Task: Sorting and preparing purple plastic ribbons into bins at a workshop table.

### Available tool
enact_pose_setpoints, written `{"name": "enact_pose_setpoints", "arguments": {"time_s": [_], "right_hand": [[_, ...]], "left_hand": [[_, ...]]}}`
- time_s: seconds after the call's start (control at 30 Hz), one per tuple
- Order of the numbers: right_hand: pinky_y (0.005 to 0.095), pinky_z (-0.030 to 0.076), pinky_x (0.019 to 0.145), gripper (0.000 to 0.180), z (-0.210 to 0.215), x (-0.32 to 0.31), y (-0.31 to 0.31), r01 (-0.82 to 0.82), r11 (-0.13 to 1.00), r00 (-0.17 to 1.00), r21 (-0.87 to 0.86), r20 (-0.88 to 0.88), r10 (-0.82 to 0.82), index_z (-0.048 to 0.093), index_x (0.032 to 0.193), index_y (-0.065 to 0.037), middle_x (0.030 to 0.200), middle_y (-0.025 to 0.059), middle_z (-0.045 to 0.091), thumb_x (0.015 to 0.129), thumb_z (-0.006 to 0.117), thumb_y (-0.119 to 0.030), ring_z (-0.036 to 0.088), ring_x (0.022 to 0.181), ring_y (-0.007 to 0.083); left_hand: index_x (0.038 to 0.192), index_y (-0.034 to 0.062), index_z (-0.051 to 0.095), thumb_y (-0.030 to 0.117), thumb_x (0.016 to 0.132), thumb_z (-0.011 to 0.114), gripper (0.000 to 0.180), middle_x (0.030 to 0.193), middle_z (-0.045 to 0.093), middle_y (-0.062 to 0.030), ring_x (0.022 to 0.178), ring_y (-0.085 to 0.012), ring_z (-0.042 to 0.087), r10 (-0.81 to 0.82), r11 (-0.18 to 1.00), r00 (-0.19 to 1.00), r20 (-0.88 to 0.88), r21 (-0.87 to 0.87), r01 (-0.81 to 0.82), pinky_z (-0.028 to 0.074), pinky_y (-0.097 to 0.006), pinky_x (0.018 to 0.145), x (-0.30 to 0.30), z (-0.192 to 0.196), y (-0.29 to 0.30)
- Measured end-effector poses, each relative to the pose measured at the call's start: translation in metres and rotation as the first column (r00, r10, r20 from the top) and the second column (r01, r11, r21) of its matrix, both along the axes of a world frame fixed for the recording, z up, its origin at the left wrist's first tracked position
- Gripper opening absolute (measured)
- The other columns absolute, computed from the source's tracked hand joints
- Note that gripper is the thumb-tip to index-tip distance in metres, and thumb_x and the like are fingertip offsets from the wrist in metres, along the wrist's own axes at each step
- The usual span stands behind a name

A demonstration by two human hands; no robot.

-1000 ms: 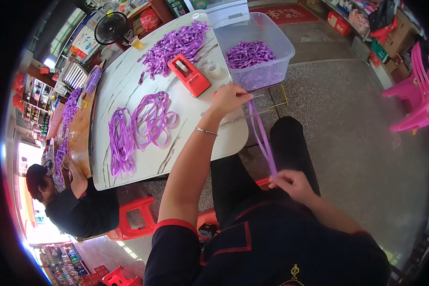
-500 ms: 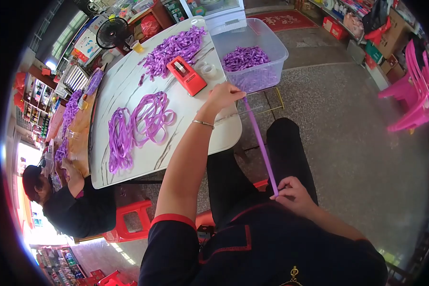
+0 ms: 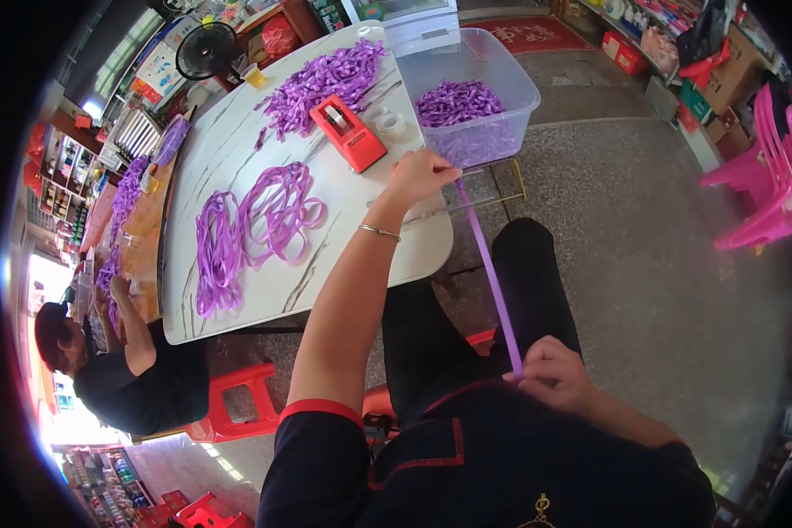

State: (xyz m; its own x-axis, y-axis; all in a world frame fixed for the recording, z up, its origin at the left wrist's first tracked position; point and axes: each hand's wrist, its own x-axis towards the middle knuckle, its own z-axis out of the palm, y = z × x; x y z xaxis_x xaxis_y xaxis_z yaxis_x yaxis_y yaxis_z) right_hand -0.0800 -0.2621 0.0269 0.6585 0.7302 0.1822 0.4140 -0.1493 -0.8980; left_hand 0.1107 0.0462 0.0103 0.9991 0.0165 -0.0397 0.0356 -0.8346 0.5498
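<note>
A long purple ribbon [image 3: 493, 273] is stretched taut between my two hands. My left hand [image 3: 422, 174] pinches its far end above the near corner of the white marble-look table [image 3: 238, 150]. My right hand [image 3: 554, 374] grips the near end close to my lap. Just beyond my left hand stands a clear plastic bin [image 3: 493, 84] holding cut purple ribbon pieces. A red tape dispenser [image 3: 348, 132] lies on the table left of my left hand, with clear tape rolls [image 3: 389, 121] beside it.
Long purple ribbon loops [image 3: 255, 229] and a pile of cut pieces [image 3: 321, 79] lie on the table. Another person in black [image 3: 123, 361] sits at the left by a red stool [image 3: 242, 405]. Pink plastic chairs [image 3: 761, 185] stand at the right; a fan [image 3: 207, 48] at the back.
My left hand has shifted slightly toward the bin while the ribbon stays taut; my right hand has drawn the near end closer to my body.
</note>
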Motion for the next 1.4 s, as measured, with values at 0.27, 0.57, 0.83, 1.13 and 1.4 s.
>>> {"name": "enact_pose_setpoints", "arguments": {"time_s": [0.27, 0.57, 0.83, 1.13, 1.4], "right_hand": [[0.0277, 0.040, 0.062, 0.021, 0.081, 0.066, 0.020, -0.178, 0.968, 0.972, 0.177, 0.185, 0.145, 0.068, 0.089, -0.009, 0.068, 0.0007, 0.052, 0.069, 0.069, -0.014, 0.051, 0.066, 0.0150], [0.0197, 0.028, 0.052, 0.024, 0.126, 0.234, 0.133, -0.006, 0.923, 0.995, 0.384, 0.093, -0.033, 0.066, 0.099, -0.006, 0.064, -0.0063, 0.041, 0.088, 0.050, -0.019, 0.035, 0.058, 0.0035], [0.0179, 0.025, 0.052, 0.029, 0.045, 0.346, 0.213, 0.067, 0.932, 0.968, 0.357, -0.251, 0.027, 0.067, 0.095, -0.005, 0.064, -0.0098, 0.038, 0.088, 0.052, -0.029, 0.031, 0.058, 0.0013], [0.0188, 0.024, 0.046, 0.028, -0.038, 0.368, 0.237, 0.115, 0.956, 0.896, 0.269, -0.443, 0.017, 0.067, 0.094, -0.006, 0.061, -0.0086, 0.040, 0.087, 0.052, -0.029, 0.033, 0.052, 0.0017], [0.0214, 0.028, 0.045, 0.027, -0.161, 0.339, 0.208, 0.302, 0.951, 0.727, -0.070, -0.628, -0.278, 0.065, 0.081, -0.007, 0.062, -0.0035, 0.048, 0.084, 0.053, -0.031, 0.039, 0.052, 0.0057]], "left_hand": [[0.076, 0.0176, 0.070, 0.035, 0.070, 0.066, 0.019, 0.065, 0.062, -0.0047, 0.067, -0.0237, 0.059, -0.010, 0.999, 0.999, 0.049, -0.048, 0.013, 0.036, -0.041, 0.062, -0.005, 0.004, 0.001], [0.074, 0.0188, 0.071, 0.031, 0.067, 0.068, 0.014, 0.071, 0.061, -0.0030, 0.077, -0.0242, 0.056, 0.003, 0.998, 0.994, 0.113, -0.064, 0.004, 0.036, -0.042, 0.068, -0.005, -0.002, 0.001], [0.073, 0.0049, 0.061, 0.017, 0.074, 0.061, 0.012, 0.072, 0.053, -0.0061, 0.073, -0.0233, 0.049, -0.010, 0.994, 0.963, 0.270, -0.098, 0.038, 0.036, -0.035, 0.067, -0.009, 0.001, -0.001], [0.068, -0.0008, 0.052, 0.013, 0.079, 0.054, 0.017, 0.067, 0.051, -0.0103, 0.068, -0.0252, 0.048, 0.053, 0.964, 0.957, 0.286, -0.263, 0.025, 0.038, -0.035, 0.062, -0.006, 0.001, 0.007], [0.077, 0.0063, 0.065, 0.020, 0.075, 0.064, 0.013, 0.070, 0.053, -0.0050, 0.072, -0.0230, 0.048, -0.018, 0.980, 0.957, 0.288, -0.185, 0.074, 0.037, -0.034, 0.067, -0.007, 0.004, 0.001]]}}
